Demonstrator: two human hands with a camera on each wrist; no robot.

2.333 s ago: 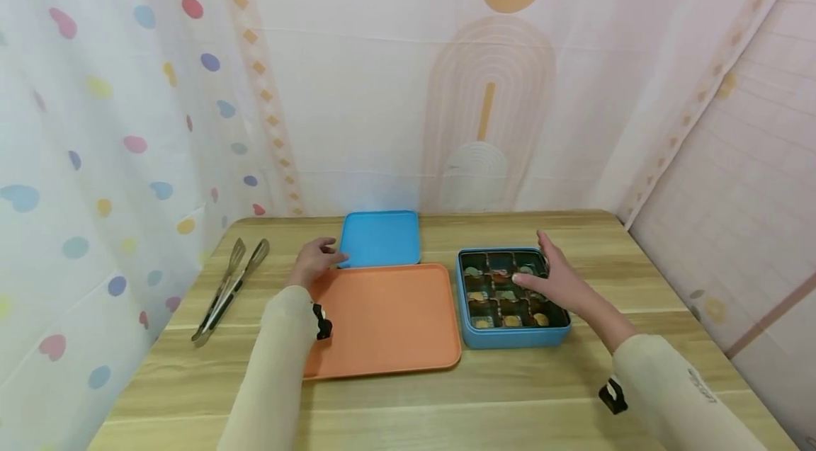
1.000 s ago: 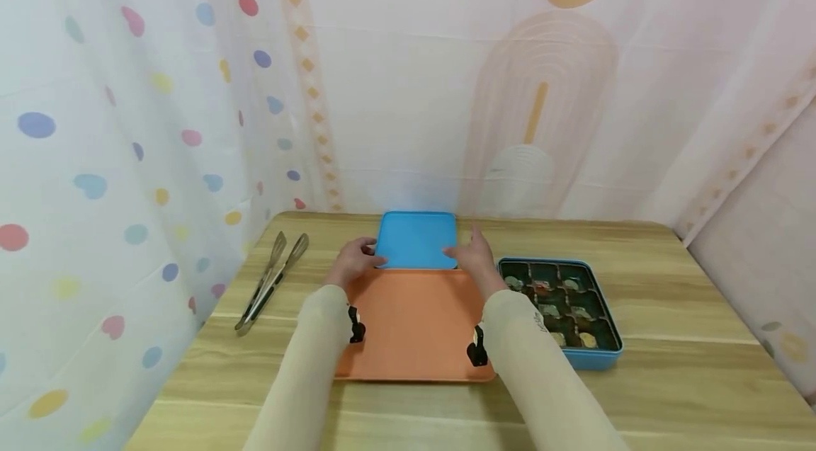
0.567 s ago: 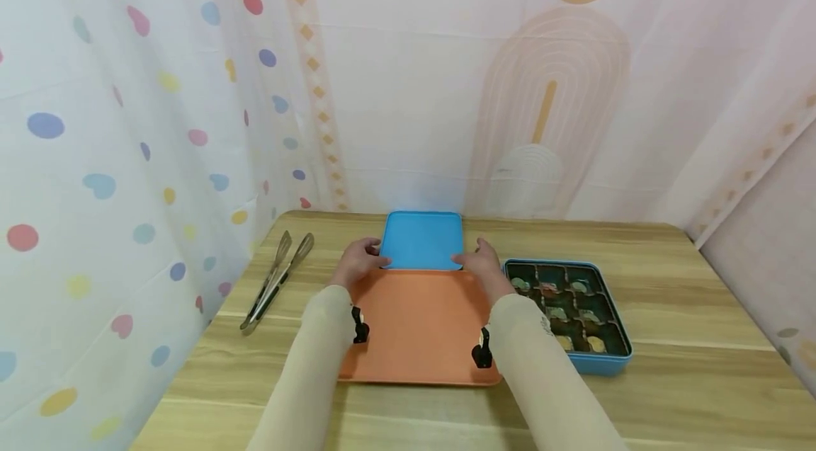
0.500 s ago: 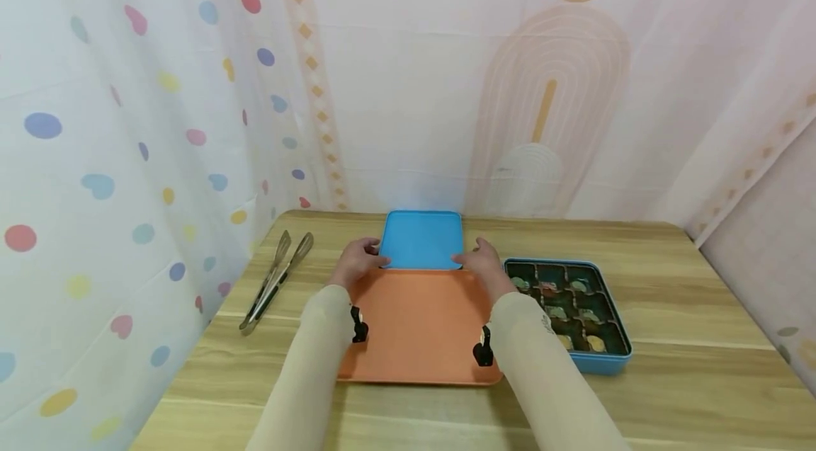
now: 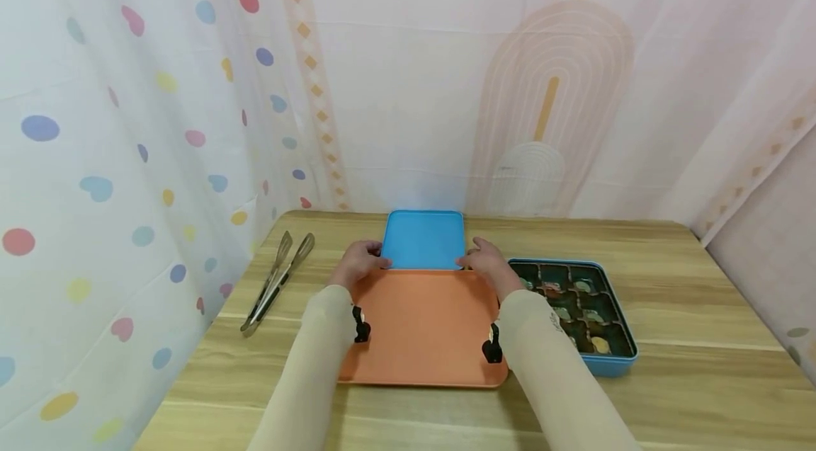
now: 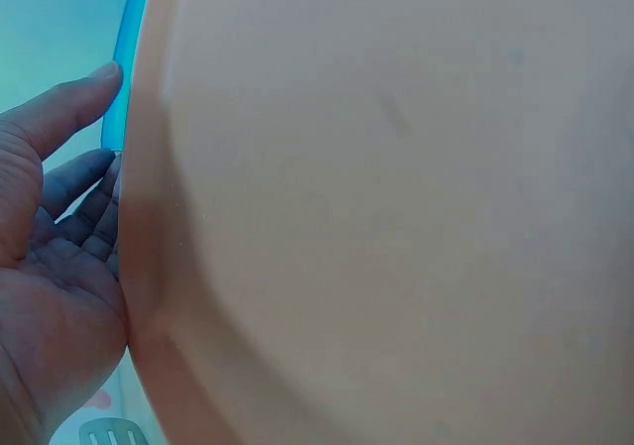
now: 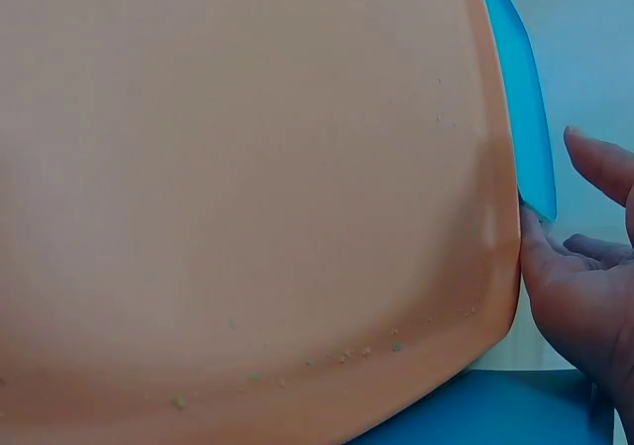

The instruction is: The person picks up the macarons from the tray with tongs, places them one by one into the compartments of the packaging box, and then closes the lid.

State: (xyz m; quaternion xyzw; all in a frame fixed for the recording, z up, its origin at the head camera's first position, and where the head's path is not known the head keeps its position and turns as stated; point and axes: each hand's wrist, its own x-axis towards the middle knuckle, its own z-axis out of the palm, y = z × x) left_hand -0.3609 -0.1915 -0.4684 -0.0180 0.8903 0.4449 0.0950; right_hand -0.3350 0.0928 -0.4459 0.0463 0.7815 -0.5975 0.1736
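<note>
A blue lid [image 5: 423, 238] lies flat at the back of the table, directly behind an orange tray [image 5: 423, 327]. My left hand [image 5: 358, 262] is at the lid's near left corner. In the left wrist view its thumb [image 6: 89, 93] touches the blue rim, and its other fingers lie loosely beside the corner. At the near right corner, my right hand [image 5: 489, 265] touches the lid with one digit [image 7: 536, 232]. Another finger stands away from the lid in the right wrist view. Small crumbs [image 7: 357, 354] lie in the tray.
To the right stands a blue box [image 5: 602, 364] with a dark divided insert [image 5: 576, 293] holding small wrapped pieces, partly hidden by my right sleeve. Metal tongs [image 5: 274, 284] with black handles lie at the left. A patterned curtain [image 5: 421, 83] hangs behind the wooden table [image 5: 695, 323].
My right hand has moved left from over the box to the lid's right corner. My left hand has stayed at the left corner. The view has shifted, then hardly changed.
</note>
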